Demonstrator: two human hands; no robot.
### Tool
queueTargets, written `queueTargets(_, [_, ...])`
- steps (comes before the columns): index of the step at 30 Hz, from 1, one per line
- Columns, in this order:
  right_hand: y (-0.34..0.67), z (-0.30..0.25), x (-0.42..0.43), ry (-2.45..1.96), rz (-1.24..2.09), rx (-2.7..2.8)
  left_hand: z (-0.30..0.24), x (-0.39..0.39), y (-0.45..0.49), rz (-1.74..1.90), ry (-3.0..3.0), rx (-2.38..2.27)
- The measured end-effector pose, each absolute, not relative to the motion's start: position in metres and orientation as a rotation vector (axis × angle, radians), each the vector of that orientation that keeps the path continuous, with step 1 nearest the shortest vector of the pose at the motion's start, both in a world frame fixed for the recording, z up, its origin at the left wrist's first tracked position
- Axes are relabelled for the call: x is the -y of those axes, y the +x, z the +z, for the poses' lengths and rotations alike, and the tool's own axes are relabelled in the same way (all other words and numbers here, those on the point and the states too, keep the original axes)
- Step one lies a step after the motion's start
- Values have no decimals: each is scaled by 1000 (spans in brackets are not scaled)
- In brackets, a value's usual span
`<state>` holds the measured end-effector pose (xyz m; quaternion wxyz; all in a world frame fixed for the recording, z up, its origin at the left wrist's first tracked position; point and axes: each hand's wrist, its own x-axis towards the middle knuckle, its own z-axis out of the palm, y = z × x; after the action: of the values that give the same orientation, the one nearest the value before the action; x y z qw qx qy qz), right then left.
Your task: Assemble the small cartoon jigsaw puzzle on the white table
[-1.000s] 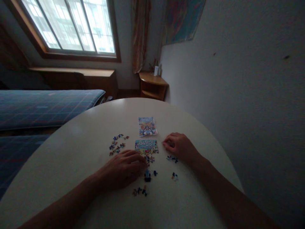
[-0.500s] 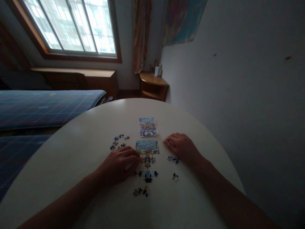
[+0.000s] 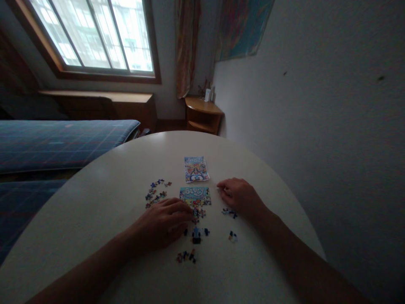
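A partly built jigsaw (image 3: 195,196) with blue lettering lies in the middle of a round white table (image 3: 104,198). My left hand (image 3: 163,221) rests palm down beside its lower left edge, fingers stretched toward the pieces there. My right hand (image 3: 238,195) lies just right of the jigsaw, its fingers curled together on the table; whether they hold a piece is hidden. A printed picture sheet (image 3: 195,169) lies just beyond the jigsaw. Loose pieces sit in small clusters: a left cluster (image 3: 155,192), a near cluster (image 3: 186,255) and a dark cluster (image 3: 196,234).
More stray pieces (image 3: 232,236) lie near my right wrist. A white wall (image 3: 316,126) runs close along the table's right side. A blue plaid bed (image 3: 57,141) stands to the left, a wooden corner shelf (image 3: 202,112) beyond the table, under a window (image 3: 95,33).
My left hand drew back to the left half a second ago, then slid right again to the jigsaw's lower edge. My right hand has barely shifted.
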<state>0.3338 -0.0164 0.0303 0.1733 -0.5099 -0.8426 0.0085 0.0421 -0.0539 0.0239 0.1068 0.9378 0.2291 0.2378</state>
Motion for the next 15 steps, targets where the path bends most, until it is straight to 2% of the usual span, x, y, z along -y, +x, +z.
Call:
queueTargets(9, [336, 37, 21, -1449, 67, 2359, 25, 55, 43, 677, 2756, -644])
queueTargets(15, [342, 32, 21, -1202, 236, 2406, 21, 54, 42, 652, 2758, -650])
